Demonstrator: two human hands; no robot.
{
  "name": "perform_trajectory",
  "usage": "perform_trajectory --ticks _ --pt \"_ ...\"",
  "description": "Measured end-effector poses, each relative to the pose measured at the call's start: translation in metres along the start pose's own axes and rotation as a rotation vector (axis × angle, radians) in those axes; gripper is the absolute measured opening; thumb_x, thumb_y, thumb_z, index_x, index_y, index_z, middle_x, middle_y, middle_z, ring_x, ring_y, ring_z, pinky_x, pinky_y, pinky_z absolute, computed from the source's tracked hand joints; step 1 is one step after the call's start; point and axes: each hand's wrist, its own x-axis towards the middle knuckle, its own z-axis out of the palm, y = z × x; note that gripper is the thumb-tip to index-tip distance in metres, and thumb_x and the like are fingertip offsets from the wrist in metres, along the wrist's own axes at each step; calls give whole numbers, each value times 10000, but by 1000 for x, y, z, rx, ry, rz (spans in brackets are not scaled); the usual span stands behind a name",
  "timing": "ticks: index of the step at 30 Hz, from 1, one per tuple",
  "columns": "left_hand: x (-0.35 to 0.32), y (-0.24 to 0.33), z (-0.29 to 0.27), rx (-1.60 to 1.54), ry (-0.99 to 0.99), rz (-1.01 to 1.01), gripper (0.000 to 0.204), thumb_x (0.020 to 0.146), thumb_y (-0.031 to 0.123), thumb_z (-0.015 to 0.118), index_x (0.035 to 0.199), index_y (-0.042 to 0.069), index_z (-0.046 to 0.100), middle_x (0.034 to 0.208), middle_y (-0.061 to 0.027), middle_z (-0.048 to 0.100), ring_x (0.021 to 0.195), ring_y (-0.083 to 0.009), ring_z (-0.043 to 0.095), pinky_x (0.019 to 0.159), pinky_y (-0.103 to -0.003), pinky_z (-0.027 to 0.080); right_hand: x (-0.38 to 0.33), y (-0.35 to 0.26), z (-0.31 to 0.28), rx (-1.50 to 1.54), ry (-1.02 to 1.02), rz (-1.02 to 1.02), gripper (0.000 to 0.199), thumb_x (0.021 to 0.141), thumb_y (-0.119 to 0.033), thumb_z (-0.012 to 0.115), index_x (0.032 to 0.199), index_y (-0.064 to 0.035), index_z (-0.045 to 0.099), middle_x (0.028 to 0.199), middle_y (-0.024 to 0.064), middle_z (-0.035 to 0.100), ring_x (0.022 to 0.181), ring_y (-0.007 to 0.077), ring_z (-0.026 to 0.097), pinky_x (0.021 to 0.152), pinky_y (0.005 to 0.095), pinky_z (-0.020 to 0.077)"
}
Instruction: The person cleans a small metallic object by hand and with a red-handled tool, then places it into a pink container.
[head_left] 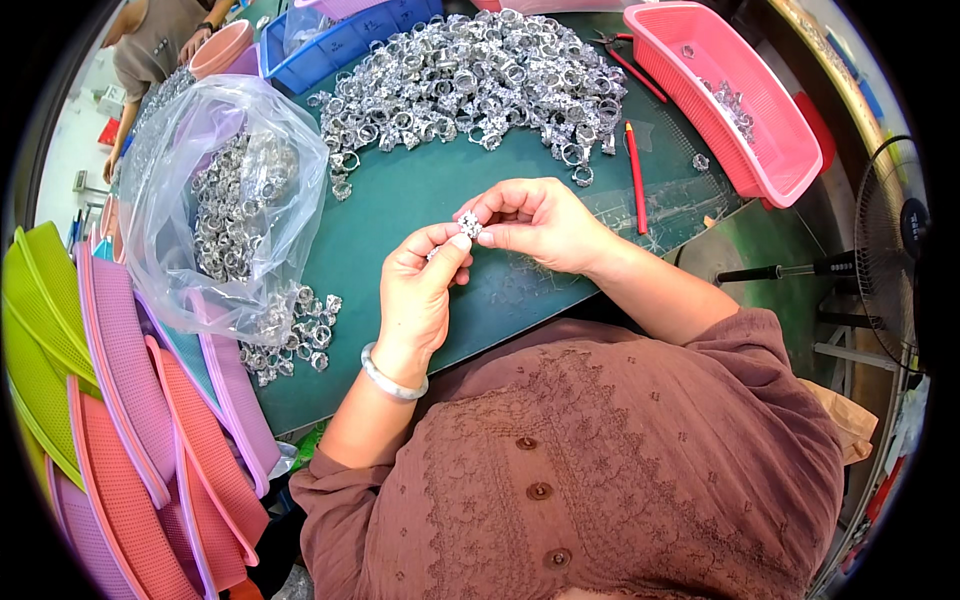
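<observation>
Between my two hands, over the green tabletop, is a small silver ring with a sparkling cluster head. My left hand pinches it between thumb and forefinger, a pale bangle on that wrist. From the other side my right hand closes its thumb and fingertips on the same ring. Another shiny bit shows at the left fingers, too small to make out. Beyond my hands lies a big heap of silver rings.
At left, a clear plastic bag holds more rings, some spilling out. Stacked coloured baskets lean beside it. A red pen-like tool, red-handled pliers and a pink basket lie right. A blue bin and another person are beyond.
</observation>
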Motion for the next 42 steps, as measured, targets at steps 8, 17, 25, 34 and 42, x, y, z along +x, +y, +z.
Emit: perform_trajectory --ticks 8,17,25,34,42 --pt "-1 -2 -1 42 6 24 93 814 85 608 891 35 594 753 -18 590 661 -88 535 578 -215 416 -1 2 0 -2 -8 -33 114 789 52 573 898 23 587 1033 124 579 902 141 566 829 288 456" --pt "-1 -2 -1 66 -9 35 94 828 105 595 893 37 588 747 -19 585 657 -92 534 571 -214 417 -2 4 -1 -39 -2 -84 122 776 76 569 882 21 590 1049 145 574 904 149 568 827 291 456" --pt "0 2 -2 46 -77 -127 202 867 263 555 865 62 573 717 -13 556 633 -102 518 549 -219 410 -4 4 -1 -187 -19 -148 133 755 51 588 868 -18 605 1062 123 586 915 153 570 821 297 453" --pt "-1 -2 3 99 -64 27 282 770 28 651 1040 36 570 821 20 550 679 -44 482 578 -169 401 -7 2 -5 -452 15 -274 206 709 38 583 878 -65 641 1174 116 537 1085 237 504 876 344 423" --pt "0 -5 1 139 -96 120 318 756 17 650 1057 52 552 848 7 564 692 -63 520 566 -176 416 -8 3 -6 -450 13 -279 207 720 46 569 878 -65 644 1152 115 546 1052 226 526 862 332 431"
